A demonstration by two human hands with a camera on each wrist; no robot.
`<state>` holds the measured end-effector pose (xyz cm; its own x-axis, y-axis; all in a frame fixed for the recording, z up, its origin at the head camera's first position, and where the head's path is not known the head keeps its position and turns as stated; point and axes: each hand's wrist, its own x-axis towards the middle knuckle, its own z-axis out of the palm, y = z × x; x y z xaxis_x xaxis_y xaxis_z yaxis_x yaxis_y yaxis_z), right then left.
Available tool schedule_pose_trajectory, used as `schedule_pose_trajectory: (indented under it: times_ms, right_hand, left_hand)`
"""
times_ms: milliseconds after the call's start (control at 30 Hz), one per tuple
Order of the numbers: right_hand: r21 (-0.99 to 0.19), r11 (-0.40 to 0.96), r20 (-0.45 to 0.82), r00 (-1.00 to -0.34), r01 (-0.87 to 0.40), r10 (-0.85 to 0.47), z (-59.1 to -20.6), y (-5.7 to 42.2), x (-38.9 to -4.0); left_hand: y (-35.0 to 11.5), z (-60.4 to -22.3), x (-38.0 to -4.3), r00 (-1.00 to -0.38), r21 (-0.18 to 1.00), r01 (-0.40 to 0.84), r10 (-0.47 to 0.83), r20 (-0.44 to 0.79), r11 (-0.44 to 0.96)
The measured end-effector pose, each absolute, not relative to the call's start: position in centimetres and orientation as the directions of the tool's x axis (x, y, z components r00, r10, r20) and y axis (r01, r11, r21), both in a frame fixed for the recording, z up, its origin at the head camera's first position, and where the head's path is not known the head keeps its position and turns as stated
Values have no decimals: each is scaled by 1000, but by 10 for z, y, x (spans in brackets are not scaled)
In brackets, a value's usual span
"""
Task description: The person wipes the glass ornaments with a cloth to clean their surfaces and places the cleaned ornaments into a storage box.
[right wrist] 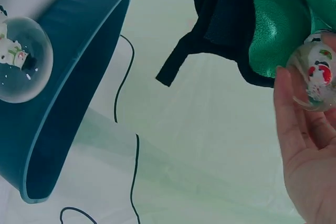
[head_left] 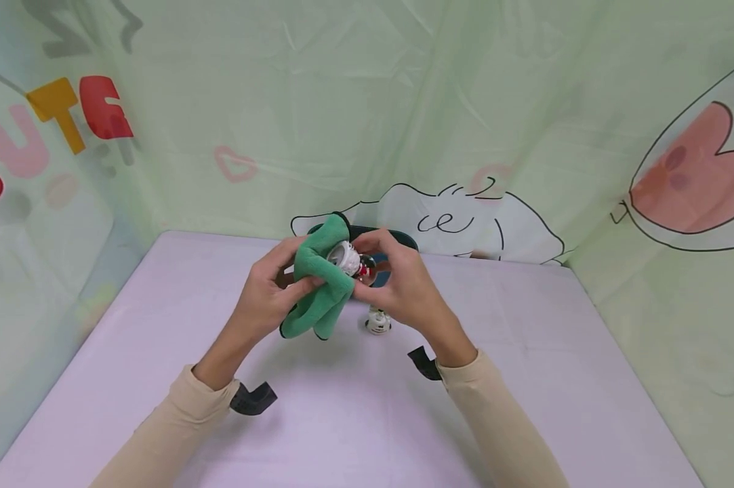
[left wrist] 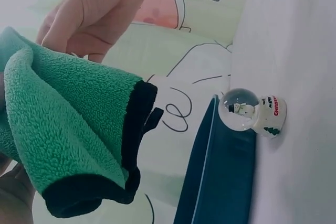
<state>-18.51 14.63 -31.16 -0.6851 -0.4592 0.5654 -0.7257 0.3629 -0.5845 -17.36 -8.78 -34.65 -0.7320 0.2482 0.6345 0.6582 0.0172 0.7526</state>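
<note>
A pale lilac tabletop [head_left: 525, 379] carries a dark teal basin [left wrist: 226, 182]. In front of it, the left hand [head_left: 272, 281] pinches a black-edged green cloth [head_left: 327, 271], raised beside a snow globe [head_left: 367, 271] gripped in the right hand [head_left: 400, 274], white base toward the cloth; a snowman globe [head_left: 378, 321] stands near the basin.

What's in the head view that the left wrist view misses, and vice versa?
Head only: the coloured wall letters, the beige sleeves, and the white base of the held snow globe.
Left wrist only: red lettering on the standing snow globe, legible in part.
Both: the green cloth, the standing snow globe, the dark blue basin, the right hand and at least part of the left hand.
</note>
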Motion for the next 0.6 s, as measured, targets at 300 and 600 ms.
schedule_pose_trajectory:
  times_ms: [300, 600]
  right_hand:
    - [-582, 178, 646, -584, -794, -492, -315, 147, -190]
    - [-613, 71, 624, -538, -787, -566, -314, 152, -192]
  left_hand:
    - [-90, -348, -174, -768, 783, 621, 231, 598, 36]
    - [-92, -347, -173, -785, 801, 598, 222, 579, 26]
